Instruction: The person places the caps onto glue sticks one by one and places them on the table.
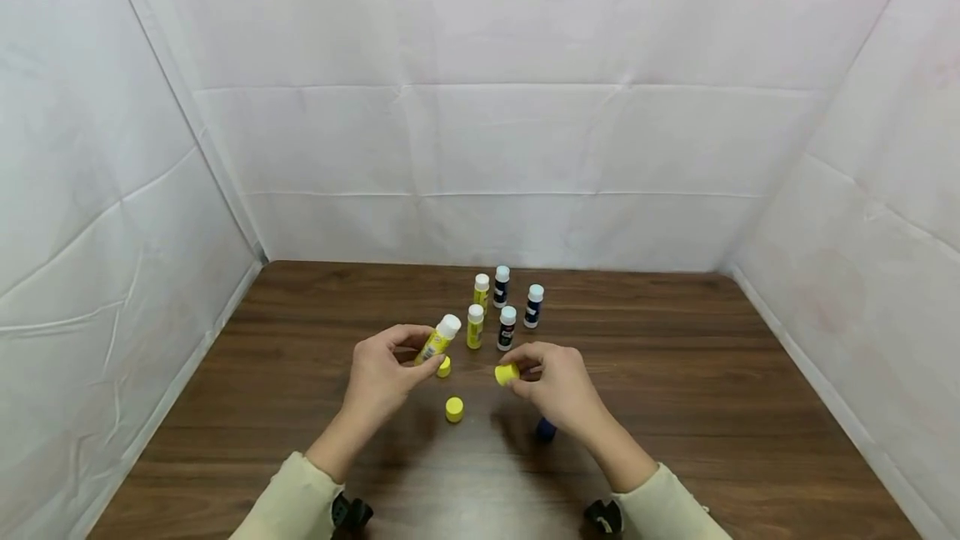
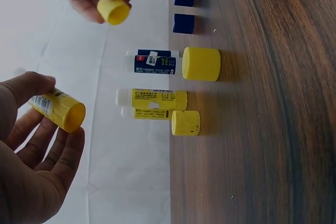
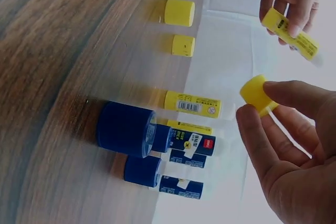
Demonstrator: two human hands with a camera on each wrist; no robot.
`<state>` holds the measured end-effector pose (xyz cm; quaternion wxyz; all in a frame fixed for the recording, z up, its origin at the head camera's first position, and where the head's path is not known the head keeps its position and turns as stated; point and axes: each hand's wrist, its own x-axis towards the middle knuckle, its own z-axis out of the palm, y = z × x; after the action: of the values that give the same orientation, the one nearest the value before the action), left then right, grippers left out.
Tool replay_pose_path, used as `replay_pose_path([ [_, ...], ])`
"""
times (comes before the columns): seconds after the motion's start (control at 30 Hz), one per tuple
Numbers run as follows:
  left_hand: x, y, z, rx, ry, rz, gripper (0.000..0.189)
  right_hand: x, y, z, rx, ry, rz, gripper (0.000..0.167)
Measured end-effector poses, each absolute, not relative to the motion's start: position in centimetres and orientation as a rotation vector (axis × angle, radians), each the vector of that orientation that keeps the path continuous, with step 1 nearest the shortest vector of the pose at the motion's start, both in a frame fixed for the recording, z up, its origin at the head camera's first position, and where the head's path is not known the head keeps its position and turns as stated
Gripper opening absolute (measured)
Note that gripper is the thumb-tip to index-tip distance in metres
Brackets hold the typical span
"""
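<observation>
My left hand (image 1: 381, 369) holds a yellow glue stick (image 1: 437, 343), tilted, its white end up and leaning right. In the left wrist view the yellow base of that glue stick (image 2: 73, 116) faces the camera. Opposite, my right hand (image 1: 557, 382) pinches a yellow cap (image 1: 506, 374) between thumb and fingertips, above the table. The cap's hollow opening (image 2: 118, 14) shows in the left wrist view. Cap and glue stick are apart. Near the left hand, two more yellow caps (image 1: 453, 409) stand on the table.
Behind the hands stand two uncapped yellow glue sticks (image 1: 475, 328) and three navy glue sticks (image 1: 507, 329), white ends up. Navy caps (image 3: 126, 129) sit on the table by the right hand. White cloth walls (image 1: 495, 140) border the brown wooden table (image 1: 315, 307).
</observation>
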<state>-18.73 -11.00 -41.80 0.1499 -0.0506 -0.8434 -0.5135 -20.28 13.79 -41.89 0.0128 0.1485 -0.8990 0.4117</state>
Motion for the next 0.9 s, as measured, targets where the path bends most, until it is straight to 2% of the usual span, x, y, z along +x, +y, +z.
replay_pose_path([
  [0.53, -18.8, -10.4, -41.5, -0.448, -2.496, -1.002, 0.028, -20.1, 14.9, -41.0, 0.260, -2.615, 1.692, 0.024],
  [0.9, -18.6, -9.8, -41.6, -0.560, -2.510, -0.745, 0.033, -19.9, 15.5, -41.0, 0.246, -2.576, 1.729, 0.022],
])
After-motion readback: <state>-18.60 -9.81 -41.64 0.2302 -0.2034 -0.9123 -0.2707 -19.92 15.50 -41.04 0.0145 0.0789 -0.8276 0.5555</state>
